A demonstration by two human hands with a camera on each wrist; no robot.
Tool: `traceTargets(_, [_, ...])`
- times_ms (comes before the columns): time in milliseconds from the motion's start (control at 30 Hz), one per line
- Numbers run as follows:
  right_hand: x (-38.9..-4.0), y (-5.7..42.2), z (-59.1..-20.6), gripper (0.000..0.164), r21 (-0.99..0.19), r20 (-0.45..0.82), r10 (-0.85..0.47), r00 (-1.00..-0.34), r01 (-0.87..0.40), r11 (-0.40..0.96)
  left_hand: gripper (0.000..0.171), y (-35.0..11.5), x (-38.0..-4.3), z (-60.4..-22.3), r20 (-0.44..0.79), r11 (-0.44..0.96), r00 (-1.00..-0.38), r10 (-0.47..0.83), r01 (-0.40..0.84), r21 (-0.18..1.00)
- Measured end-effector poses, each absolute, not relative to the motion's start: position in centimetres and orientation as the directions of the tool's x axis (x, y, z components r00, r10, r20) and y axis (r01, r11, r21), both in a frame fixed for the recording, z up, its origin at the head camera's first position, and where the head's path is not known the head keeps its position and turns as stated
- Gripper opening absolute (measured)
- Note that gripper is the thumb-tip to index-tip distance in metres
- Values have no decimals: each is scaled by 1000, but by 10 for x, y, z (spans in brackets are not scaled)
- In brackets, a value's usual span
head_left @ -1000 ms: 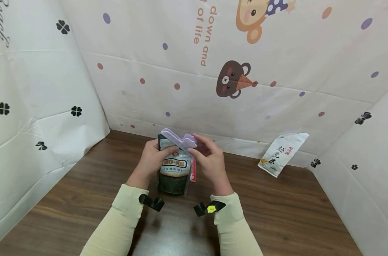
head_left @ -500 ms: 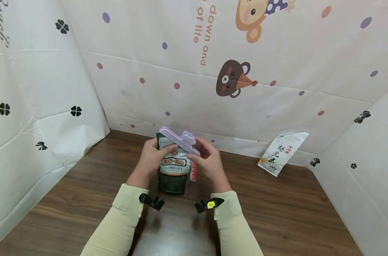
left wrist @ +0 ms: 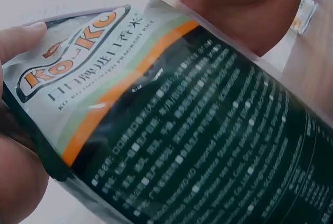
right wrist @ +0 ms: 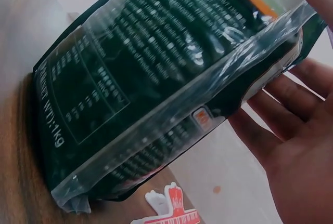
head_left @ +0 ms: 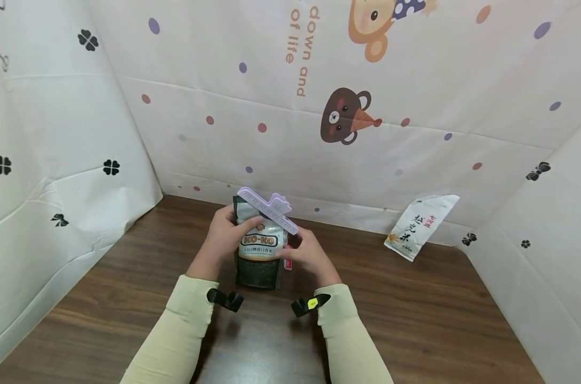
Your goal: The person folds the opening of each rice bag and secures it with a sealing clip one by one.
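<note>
Head view: one bag [head_left: 259,273], green and silver, upright on the counter [head_left: 391,320] between both hands. One purple clip [head_left: 265,209], aslant across its top. Left hand [head_left: 222,233]: grip round the bag's left edge, thumb in front. Right hand [head_left: 311,254]: thumb before the right edge, fingers behind; whether this grip pinches, cannot tell. One red clip [head_left: 288,263], beside the bag. Advised handling: left grip firm, right bracing lightly below the purple clip, no squeezing of contents.

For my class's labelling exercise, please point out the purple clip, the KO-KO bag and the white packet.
Purple clip [head_left: 267,210], head view: middle of its bar.
KO-KO bag [head_left: 259,250], head view: front label.
White packet [head_left: 421,227], head view: printed front.
</note>
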State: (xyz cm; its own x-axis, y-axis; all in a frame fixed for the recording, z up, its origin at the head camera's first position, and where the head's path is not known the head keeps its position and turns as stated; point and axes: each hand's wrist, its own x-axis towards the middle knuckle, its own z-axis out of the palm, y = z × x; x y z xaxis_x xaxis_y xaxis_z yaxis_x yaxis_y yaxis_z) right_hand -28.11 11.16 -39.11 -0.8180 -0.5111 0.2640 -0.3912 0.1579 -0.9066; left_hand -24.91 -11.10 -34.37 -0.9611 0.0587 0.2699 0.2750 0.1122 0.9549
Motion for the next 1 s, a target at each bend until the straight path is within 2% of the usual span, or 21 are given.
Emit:
traceTargets(267, [-280,109,-397,64,-914,219,-515,-829,-359,190,51,-123,-247,-355,205,212,-972,113,225,951])
traceTargets(500, [-277,111,-394,62,-917,222,-491,-843,-351,188,76,-137,-247,-377,167,320,-960,224,234,918])
traceTargets(667, [-273,113,-391,60,-926,205,-494,-845,-330,181,92,-142,-242,-391,82,420,-967,242,180,889])
traceTargets(1000, [-249,111,-376,64,-929,128,-490,-862,-277,245,95,-145,-233,-390,68,496,-965,252,189,847])
